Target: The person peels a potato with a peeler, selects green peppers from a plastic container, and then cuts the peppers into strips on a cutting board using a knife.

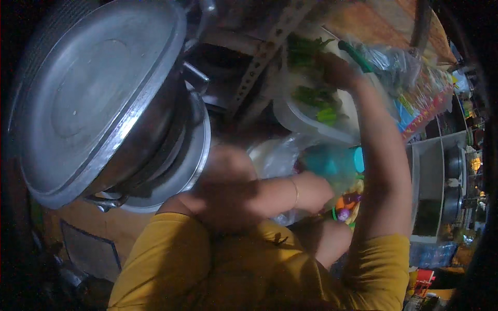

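My right hand [340,72] reaches over a white plastic tub [288,112] at the upper right, its fingers at a bunch of leafy greens [305,50]. Blur hides whether the fingers grip it. More cut greens [317,99] lie lower in the tub. Just right of that hand is a green-handled knife [356,56]. My left hand [317,192], with a thin bracelet at the wrist, hangs beside a green-rimmed basket [334,214] of vegetables, where a purple onion [344,214] shows. What its fingers do cannot be made out. Beyond it lies a teal plastic container [328,159].
A large lidded metal pot [105,81] stands close on the left, over a wide metal basin [194,167]. Clear plastic bags [274,155] lie mid-view. A printed plastic packet [424,97] and a rack [428,186] are on the right; a perforated metal post [256,58] rises behind.
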Demonstrator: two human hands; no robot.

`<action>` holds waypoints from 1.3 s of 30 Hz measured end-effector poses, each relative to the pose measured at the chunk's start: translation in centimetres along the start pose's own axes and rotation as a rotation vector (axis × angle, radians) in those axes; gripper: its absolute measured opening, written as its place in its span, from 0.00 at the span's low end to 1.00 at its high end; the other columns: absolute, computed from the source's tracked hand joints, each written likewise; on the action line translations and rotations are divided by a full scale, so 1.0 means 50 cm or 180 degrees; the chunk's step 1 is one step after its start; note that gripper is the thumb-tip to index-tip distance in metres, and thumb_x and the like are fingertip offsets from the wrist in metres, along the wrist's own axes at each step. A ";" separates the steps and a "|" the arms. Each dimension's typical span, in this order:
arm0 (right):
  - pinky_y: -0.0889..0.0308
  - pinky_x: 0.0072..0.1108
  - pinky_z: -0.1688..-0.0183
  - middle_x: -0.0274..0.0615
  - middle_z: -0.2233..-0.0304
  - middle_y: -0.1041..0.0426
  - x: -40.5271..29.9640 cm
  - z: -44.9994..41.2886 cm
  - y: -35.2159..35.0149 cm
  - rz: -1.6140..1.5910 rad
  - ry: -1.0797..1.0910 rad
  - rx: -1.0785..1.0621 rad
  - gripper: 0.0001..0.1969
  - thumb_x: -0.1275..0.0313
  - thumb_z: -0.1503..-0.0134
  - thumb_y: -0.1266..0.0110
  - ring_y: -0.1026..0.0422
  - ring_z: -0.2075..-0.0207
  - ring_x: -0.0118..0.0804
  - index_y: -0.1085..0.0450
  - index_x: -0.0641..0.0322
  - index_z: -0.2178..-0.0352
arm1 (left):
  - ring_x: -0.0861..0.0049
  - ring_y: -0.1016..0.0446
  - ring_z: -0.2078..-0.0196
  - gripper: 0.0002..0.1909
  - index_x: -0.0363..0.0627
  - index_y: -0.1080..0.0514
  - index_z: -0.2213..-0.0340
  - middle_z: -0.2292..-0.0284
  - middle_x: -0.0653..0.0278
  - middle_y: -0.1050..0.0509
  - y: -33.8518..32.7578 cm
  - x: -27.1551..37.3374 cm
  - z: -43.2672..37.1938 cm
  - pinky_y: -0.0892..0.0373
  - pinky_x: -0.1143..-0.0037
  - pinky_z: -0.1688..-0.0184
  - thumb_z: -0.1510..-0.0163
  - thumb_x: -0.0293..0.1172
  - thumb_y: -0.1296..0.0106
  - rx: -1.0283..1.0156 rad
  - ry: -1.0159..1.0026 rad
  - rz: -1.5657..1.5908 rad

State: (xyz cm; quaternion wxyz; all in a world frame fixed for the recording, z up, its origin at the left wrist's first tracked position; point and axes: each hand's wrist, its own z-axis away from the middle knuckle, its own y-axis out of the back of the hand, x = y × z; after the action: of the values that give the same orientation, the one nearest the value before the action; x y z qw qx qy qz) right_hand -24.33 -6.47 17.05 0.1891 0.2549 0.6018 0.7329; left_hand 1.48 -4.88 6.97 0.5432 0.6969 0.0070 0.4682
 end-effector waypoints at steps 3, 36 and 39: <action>0.38 0.33 0.49 0.50 0.53 0.32 0.040 0.031 0.033 0.0406 0.0288 0.0683 0.18 0.72 0.45 0.53 0.34 0.50 0.52 0.36 0.58 0.52 | 0.52 0.25 0.66 0.16 0.38 0.28 0.65 0.71 0.48 0.25 -0.003 -0.022 0.005 0.30 0.59 0.64 0.53 0.36 0.47 0.0452 -0.0135 0.0134; 0.36 0.21 0.68 0.38 0.72 0.30 -0.139 0.654 -0.278 -0.3705 -0.0674 0.1728 0.12 0.64 0.42 0.51 0.31 0.72 0.29 0.33 0.62 0.62 | 0.84 0.32 0.78 0.04 0.41 0.31 0.70 0.76 0.67 0.29 -0.023 -0.012 -0.066 0.33 0.82 0.73 0.43 0.28 0.52 0.1745 0.0810 0.3968; 0.35 0.25 0.66 0.41 0.71 0.29 -0.132 0.658 -0.261 -0.5217 -0.1347 0.1433 0.13 0.63 0.40 0.54 0.29 0.69 0.35 0.35 0.61 0.59 | 0.83 0.32 0.77 0.04 0.42 0.31 0.69 0.76 0.66 0.29 -0.013 -0.007 -0.056 0.32 0.81 0.72 0.43 0.29 0.53 0.1604 0.1030 0.4671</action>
State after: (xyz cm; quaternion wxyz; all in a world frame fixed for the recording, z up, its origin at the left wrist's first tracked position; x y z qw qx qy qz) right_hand 0.34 18.15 8.11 0.7092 -0.0959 0.6782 0.1673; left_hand -0.26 -2.69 6.15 -0.0861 0.5488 -0.2696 0.7866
